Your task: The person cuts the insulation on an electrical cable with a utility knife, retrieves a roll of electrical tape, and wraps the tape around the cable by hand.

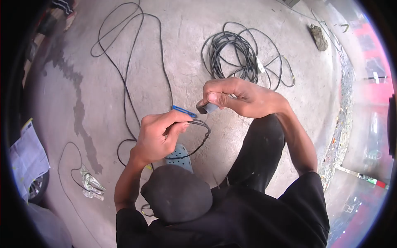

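My left hand [159, 134] is closed, pinching a thin black cable [208, 134] between thumb and fingers. The cable bends into a small loop to the right of the fingertips. Just past these fingers shows a blue utility knife [184, 111]; whether it rests on the floor or against the hand I cannot tell. My right hand [244, 97] is closed on a small roll of black tape [202, 108], a short piece of which seems to hang by the thumb. The two hands are apart, with the tape slightly above and right of the cable.
A coil of black cable [214, 58] with a white connector [260, 65] lies on the concrete floor ahead. Loose cable [161, 45] runs at upper left. A stone [318, 37] sits at upper right. Crumpled wrapping [92, 182] lies left, beyond my clog [180, 155].
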A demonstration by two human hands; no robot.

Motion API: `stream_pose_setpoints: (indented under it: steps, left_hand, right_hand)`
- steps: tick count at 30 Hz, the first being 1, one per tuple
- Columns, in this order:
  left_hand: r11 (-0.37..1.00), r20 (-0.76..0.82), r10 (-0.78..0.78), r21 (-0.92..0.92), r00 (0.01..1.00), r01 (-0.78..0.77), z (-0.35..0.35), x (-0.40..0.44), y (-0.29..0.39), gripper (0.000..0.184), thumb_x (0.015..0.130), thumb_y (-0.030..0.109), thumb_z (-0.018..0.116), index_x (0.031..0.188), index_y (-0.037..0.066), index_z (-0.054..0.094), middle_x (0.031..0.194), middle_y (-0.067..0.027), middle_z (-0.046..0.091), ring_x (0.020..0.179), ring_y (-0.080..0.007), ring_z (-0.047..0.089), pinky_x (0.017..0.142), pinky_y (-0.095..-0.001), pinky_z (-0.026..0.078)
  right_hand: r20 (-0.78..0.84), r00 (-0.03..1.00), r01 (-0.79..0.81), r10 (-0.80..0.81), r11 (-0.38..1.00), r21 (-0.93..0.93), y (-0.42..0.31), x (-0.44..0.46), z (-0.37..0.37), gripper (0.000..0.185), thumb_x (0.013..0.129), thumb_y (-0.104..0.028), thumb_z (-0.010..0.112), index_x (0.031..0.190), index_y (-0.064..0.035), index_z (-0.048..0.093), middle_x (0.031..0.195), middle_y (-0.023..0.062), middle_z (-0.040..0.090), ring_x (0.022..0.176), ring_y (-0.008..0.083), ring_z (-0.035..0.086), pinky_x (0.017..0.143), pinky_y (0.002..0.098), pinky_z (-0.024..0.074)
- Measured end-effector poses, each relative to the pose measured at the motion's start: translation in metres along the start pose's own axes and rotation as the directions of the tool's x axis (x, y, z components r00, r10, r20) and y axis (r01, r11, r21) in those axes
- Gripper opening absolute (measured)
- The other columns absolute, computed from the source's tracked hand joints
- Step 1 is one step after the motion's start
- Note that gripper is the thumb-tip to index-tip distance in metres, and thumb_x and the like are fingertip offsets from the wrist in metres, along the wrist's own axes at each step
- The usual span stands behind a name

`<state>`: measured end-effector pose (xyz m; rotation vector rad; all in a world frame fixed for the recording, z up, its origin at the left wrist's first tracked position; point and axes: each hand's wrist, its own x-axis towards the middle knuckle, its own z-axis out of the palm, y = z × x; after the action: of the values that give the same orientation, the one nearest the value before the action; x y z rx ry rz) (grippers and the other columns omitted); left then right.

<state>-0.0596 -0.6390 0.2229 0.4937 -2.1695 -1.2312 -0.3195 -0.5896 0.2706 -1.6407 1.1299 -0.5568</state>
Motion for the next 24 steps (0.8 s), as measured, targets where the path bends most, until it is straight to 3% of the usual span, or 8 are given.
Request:
stream_pose_setpoints:
  steps: [2,3,6,10,14,17,24]
  left_hand:
    - [1.0,0.049,-0.017,-0.015,0.999,0.018,-0.005,-0.002,-0.005,0.009,0.089,-0.007,0.062,0.094,-0.002,0.067,0.07,-0.006,0.068,0.061,-0.007,0.061,0.054,-0.0224,0.046]
    - [0.996,0.088,-0.082,-0.037,0.993,0.086,-0.007,-0.002,0.0,0.009,0.089,-0.007,0.062,0.095,-0.002,0.067,0.071,-0.0062,0.068,0.062,-0.0069,0.061,0.054,-0.0226,0.046]
    - [0.98,0.151,-0.129,-0.131,0.98,0.149,-0.011,-0.003,-0.002,0.006,0.09,-0.006,0.062,0.095,-0.002,0.062,0.071,-0.0071,0.069,0.063,-0.0072,0.062,0.055,-0.0235,0.046]
    - [0.963,0.191,-0.16,-0.183,0.968,0.196,-0.021,-0.002,-0.003,0.008,0.089,-0.006,0.064,0.094,-0.002,0.059,0.07,-0.0081,0.069,0.063,-0.0093,0.064,0.058,-0.0243,0.046]
    - [0.934,0.2,-0.196,-0.261,0.96,0.245,-0.015,-0.004,-0.008,0.007,0.094,-0.004,0.06,0.096,-0.001,0.054,0.074,-0.006,0.068,0.068,-0.0062,0.059,0.064,-0.022,0.046]
    - [0.95,0.113,-0.194,-0.225,0.975,0.215,-0.006,-0.002,-0.005,0.01,0.09,-0.005,0.064,0.094,-0.001,0.056,0.07,-0.0082,0.069,0.061,-0.0089,0.062,0.057,-0.024,0.046]
    - [0.999,-0.041,0.013,-0.047,0.999,-0.014,0.002,-0.002,0.005,0.018,0.088,-0.007,0.066,0.103,0.0,0.058,0.074,-0.0107,0.07,0.064,-0.0116,0.068,0.055,-0.0252,0.049]
  right_hand:
    - [0.022,0.994,0.109,-0.107,0.992,-0.067,0.008,0.008,0.009,0.035,0.108,-0.026,0.046,0.099,0.0034,0.062,0.089,0.0101,0.06,0.081,0.0176,0.055,0.075,0.0346,0.0463]
    - [0.003,0.997,0.082,-0.082,0.996,0.025,0.004,0.011,0.016,0.032,0.105,-0.027,0.051,0.098,0.0026,0.061,0.084,0.014,0.061,0.079,0.0247,0.057,0.074,0.0391,0.0452]
    - [-0.004,0.993,0.119,-0.12,0.991,-0.06,-0.006,0.013,0.024,0.031,0.104,-0.026,0.054,0.099,0.0029,0.063,0.086,0.0156,0.062,0.083,0.0283,0.061,0.076,0.0409,0.0468]
    - [-0.039,0.995,0.089,-0.096,0.984,-0.154,-0.021,0.01,0.032,0.024,0.102,-0.023,0.056,0.101,-0.0017,0.067,0.091,0.0121,0.065,0.083,0.0302,0.063,0.076,0.0406,0.0488]
    - [-0.127,0.986,0.051,-0.108,0.92,-0.389,-0.026,0.01,0.044,0.018,0.099,-0.022,0.058,0.102,-0.0073,0.069,0.093,0.0121,0.065,0.087,0.0363,0.064,0.076,0.0447,0.0487]
    - [-0.144,0.986,0.009,-0.087,0.882,-0.47,-0.03,0.008,0.043,0.019,0.099,-0.022,0.058,0.102,-0.007,0.068,0.094,0.0125,0.065,0.089,0.0376,0.064,0.075,0.0465,0.0485]
    - [-0.086,0.986,0.109,-0.141,0.947,-0.301,-0.017,0.011,0.035,0.02,0.101,-0.018,0.055,0.097,0.0004,0.06,0.088,0.0154,0.057,0.086,0.0388,0.06,0.073,0.047,0.0456]
